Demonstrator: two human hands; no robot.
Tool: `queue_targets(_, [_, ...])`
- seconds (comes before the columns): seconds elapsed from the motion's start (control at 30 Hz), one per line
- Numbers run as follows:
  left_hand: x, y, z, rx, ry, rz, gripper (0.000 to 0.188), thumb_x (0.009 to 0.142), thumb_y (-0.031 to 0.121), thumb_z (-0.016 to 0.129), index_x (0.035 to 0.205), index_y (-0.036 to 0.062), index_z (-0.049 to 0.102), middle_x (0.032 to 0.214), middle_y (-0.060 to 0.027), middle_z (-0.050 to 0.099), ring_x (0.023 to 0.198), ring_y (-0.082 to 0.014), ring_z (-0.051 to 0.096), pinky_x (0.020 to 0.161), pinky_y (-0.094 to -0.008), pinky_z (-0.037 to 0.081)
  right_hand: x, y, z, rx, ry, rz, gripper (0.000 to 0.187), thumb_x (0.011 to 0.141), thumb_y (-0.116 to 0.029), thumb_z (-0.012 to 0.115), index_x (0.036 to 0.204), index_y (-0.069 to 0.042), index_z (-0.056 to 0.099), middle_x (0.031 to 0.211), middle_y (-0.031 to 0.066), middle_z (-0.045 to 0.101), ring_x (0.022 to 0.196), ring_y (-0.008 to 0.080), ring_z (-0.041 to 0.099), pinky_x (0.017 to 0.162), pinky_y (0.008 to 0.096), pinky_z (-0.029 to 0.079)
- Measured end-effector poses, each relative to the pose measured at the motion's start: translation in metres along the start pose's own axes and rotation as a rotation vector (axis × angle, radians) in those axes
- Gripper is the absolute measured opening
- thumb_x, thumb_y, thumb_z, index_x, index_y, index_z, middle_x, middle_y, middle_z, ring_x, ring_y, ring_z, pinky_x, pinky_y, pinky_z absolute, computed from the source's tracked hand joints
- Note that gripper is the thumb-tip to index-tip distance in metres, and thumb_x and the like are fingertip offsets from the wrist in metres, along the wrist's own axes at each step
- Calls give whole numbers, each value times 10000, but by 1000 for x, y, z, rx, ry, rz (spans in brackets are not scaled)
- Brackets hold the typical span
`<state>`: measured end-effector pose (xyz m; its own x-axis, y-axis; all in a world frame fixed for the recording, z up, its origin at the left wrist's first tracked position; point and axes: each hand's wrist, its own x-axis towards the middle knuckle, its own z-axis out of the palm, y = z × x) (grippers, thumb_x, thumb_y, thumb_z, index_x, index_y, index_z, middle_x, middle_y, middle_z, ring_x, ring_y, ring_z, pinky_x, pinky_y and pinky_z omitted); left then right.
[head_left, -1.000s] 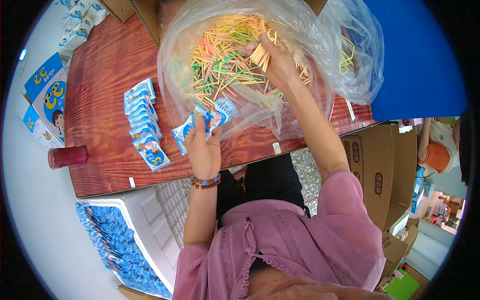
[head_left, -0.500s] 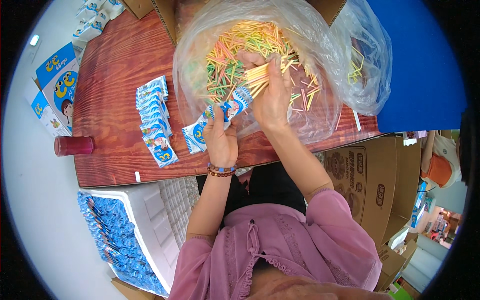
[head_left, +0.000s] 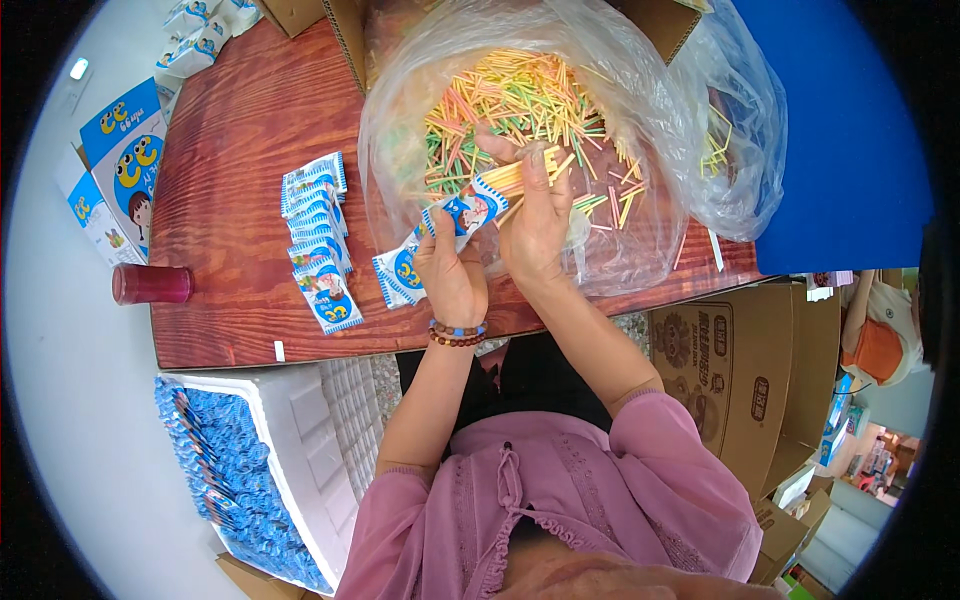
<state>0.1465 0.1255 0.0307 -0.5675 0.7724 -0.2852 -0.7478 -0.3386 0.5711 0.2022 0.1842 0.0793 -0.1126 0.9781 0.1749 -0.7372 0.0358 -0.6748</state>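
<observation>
Just in from the near edge of the table (head_left: 225, 190), the left hand (head_left: 453, 278) pinches a blue-and-white packet (head_left: 476, 211) while the right hand (head_left: 535, 235) grasps a bundle of sticks (head_left: 510, 178), their ends at the packet's right end. Wood separates them from overlapping packets (head_left: 320, 232) leftward, a red container (head_left: 155, 284) sitting by the left edge. Ahead, a crumpled plastic bag (head_left: 655, 225) crowds both hands.

The person (head_left: 580, 480) is wearing a mauve-pink blouse (head_left: 640, 515) with a ruffled neckline (head_left: 500, 555), tied drawstring (head_left: 508, 488) and gathered sleeves (head_left: 690, 445), black bottoms (head_left: 552, 385), and brown-and-blue bead bracelets (head_left: 458, 334).
</observation>
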Motion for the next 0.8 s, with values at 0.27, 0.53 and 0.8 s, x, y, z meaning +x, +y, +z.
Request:
queue_targets(0.27, [19,-1,3,-14,-82,71,168,951,182,586,1039,45,628,1021,-28,663,933,-127,622,824,-323,515,12,6,-10,-104,-286,70,267,1004,-245,456,1119,-15,527,1342,183,496,1193,210,485,966,337,431])
queue_targets(0.53, [28,-1,21,-178,-128,-60,248,951,224,580,1104,29,598,1084,-61,652,959,-164,623,832,-330,523,42,-7,-12,-90,-384,138,502,988,-371,454,1298,24,468,1419,178,423,1344,291,371,1109,415,289])
queue_targets(0.8, [45,-15,-2,-400,-234,-226,277,939,249,593,1129,48,581,1056,-59,651,878,-154,610,737,-304,512,56,-11,-12,-186,-379,47,520,993,-408,410,1316,-2,451,1375,188,475,1318,283,410,1128,410,254])
